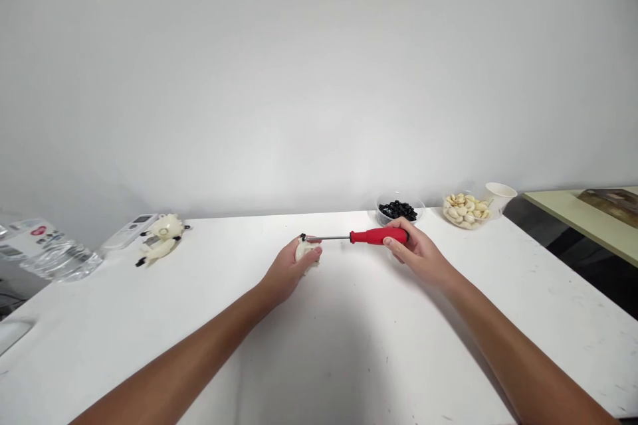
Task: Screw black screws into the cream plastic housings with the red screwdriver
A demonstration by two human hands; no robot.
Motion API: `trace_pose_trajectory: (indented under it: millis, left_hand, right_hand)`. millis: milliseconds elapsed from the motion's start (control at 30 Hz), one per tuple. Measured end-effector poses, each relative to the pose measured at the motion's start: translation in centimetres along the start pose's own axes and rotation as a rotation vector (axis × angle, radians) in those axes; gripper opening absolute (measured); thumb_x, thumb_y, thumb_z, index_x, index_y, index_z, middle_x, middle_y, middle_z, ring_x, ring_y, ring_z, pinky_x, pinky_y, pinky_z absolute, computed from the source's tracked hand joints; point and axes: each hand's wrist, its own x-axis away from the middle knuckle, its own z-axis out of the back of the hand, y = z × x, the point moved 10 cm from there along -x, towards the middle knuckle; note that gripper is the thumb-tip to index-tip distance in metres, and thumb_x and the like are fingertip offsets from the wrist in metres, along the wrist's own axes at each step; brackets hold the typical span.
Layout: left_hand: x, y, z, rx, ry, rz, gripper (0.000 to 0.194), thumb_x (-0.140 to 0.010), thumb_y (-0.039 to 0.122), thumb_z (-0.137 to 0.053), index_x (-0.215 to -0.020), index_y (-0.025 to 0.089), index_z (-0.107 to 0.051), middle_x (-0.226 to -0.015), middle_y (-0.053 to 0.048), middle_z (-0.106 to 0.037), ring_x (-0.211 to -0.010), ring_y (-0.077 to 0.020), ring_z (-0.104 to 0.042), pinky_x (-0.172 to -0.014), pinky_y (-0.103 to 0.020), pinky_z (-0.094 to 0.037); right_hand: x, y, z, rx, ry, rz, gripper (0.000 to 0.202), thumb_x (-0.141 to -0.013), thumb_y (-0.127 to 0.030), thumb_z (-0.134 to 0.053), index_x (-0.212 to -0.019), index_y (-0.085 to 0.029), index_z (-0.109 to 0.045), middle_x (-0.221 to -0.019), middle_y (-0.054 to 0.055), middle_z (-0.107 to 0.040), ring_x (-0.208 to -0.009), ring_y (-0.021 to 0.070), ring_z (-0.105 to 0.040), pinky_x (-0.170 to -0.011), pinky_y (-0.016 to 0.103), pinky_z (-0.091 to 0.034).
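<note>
My left hand (pixel 288 270) is closed around a small cream-white plastic part (pixel 305 252) with a black bit at its top; its exact kind is partly hidden by my fingers. In my right hand (pixel 419 254) is a screwdriver (pixel 379 236) with a red handle, held level. Its metal shaft points left, and the tip meets the black bit at the top of the part. On the left side of the table lie similar cream-coloured plastic pieces (pixel 168 227) with black ends.
Behind my right hand stands a clear bowl of black pieces (pixel 397 210). Farther right are a bowl of pale beans or nuts (pixel 466 210) and a white cup (pixel 501 194). A white remote (pixel 130 231) and plastic-wrapped bottles (pixel 50 249) lie left on the white table (pixel 319 345).
</note>
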Motion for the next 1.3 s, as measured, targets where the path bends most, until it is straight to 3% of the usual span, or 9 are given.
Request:
trace_pose_trajectory:
  millis: [233, 333, 500, 667, 833, 900, 1067, 1200, 1300]
  left_hand:
    - [0.4, 1.5, -0.4, -0.100, -0.020, -0.073, 0.040, -0.096, 0.057, -0.061, -0.115, 0.022, -0.064, -0.091, -0.003, -0.066, -0.079, -0.0213, -0.057, -0.072, -0.032, -0.044]
    - [0.5, 1.8, -0.5, -0.109, -0.024, -0.094, 0.039, -0.096, 0.057, -0.061, -0.114, 0.022, -0.064, -0.091, -0.003, -0.066, -0.080, -0.0218, -0.058, -0.073, -0.032, -0.044]
    - [0.3, 0.9, -0.1, -0.058, 0.009, -0.032, 0.044, -0.096, 0.059, -0.059, -0.116, 0.021, -0.065, -0.091, -0.003, -0.065, -0.076, -0.0202, -0.056, -0.069, -0.031, -0.042]
    - [0.3, 1.1, -0.3, -0.090, -0.011, -0.043, 0.043, -0.096, 0.059, -0.059, -0.114, 0.021, -0.065, -0.090, -0.003, -0.065, -0.075, -0.0204, -0.056, -0.068, -0.031, -0.042]
    - [0.8, 2.3, -0.6, -0.154, -0.031, -0.113, 0.039, -0.096, 0.058, -0.060, -0.110, 0.022, -0.064, -0.089, -0.002, -0.065, -0.079, -0.0217, -0.057, -0.073, -0.033, -0.044]
    - [0.8, 2.3, -0.6, -0.169, -0.041, -0.114, 0.038, -0.097, 0.058, -0.060, -0.111, 0.023, -0.063, -0.089, -0.002, -0.064, -0.078, -0.0215, -0.056, -0.073, -0.033, -0.044]
    - [0.2, 1.1, -0.1, -0.092, -0.031, -0.033, 0.045, -0.096, 0.060, -0.059, -0.116, 0.020, -0.065, -0.093, -0.003, -0.064, -0.079, -0.0207, -0.056, -0.071, -0.032, -0.042]
    - [0.0, 0.4, 0.1, -0.063, -0.007, -0.003, 0.047, -0.095, 0.062, -0.060, -0.114, 0.019, -0.065, -0.091, -0.003, -0.064, -0.074, -0.0197, -0.055, -0.066, -0.031, -0.041]
    - [0.2, 1.0, -0.2, -0.082, -0.015, -0.045, 0.044, -0.095, 0.060, -0.060, -0.114, 0.021, -0.064, -0.090, -0.003, -0.064, -0.075, -0.0202, -0.056, -0.068, -0.031, -0.042]
  right_hand:
    - [-0.6, 2.1, 1.0, 0.134, 0.119, -0.107, 0.054, -0.098, -0.068, -0.051, -0.071, -0.021, -0.048, -0.059, -0.005, -0.035, -0.055, 0.0128, -0.030, -0.055, 0.030, -0.021]
    - [-0.6, 2.7, 0.7, 0.019, 0.117, -0.158, 0.048, -0.096, -0.069, -0.054, -0.082, -0.023, -0.051, -0.059, -0.006, -0.039, -0.052, 0.0132, -0.033, -0.052, 0.029, -0.023]
    - [-0.3, 1.4, -0.9, -0.123, -0.034, -0.120, 0.036, -0.096, -0.060, -0.062, -0.108, -0.028, -0.050, -0.063, -0.007, -0.045, -0.052, 0.0131, -0.036, -0.051, 0.027, -0.027]
    - [-0.4, 1.3, 0.1, -0.022, 0.056, -0.074, 0.044, -0.093, -0.066, -0.061, -0.087, -0.024, -0.050, -0.060, -0.006, -0.039, -0.052, 0.0124, -0.033, -0.051, 0.027, -0.023]
    - [-0.6, 3.6, 1.1, 0.133, 0.159, -0.215, 0.057, -0.094, -0.069, -0.055, -0.065, -0.021, -0.046, -0.057, -0.004, -0.036, -0.052, 0.0122, -0.030, -0.052, 0.029, -0.019]
    - [-0.6, 3.7, 0.9, 0.054, 0.151, -0.235, 0.053, -0.093, -0.068, -0.058, -0.070, -0.022, -0.048, -0.058, -0.005, -0.035, -0.051, 0.0119, -0.030, -0.051, 0.029, -0.019]
    - [-0.3, 1.7, -0.7, -0.121, -0.009, -0.160, 0.038, -0.090, -0.058, -0.070, -0.106, -0.027, -0.054, -0.065, -0.006, -0.050, -0.055, 0.0132, -0.041, -0.053, 0.027, -0.031]
    - [-0.3, 0.6, -0.1, -0.003, 0.024, -0.069, 0.036, -0.091, -0.058, -0.070, -0.096, -0.024, -0.057, -0.067, -0.002, -0.059, -0.063, 0.0166, -0.053, -0.058, 0.028, -0.037]
    - [-0.6, 2.0, 0.2, 0.027, 0.055, -0.123, 0.045, -0.093, -0.064, -0.063, -0.079, -0.023, -0.052, -0.054, -0.004, -0.050, -0.050, 0.0138, -0.043, -0.051, 0.028, -0.031]
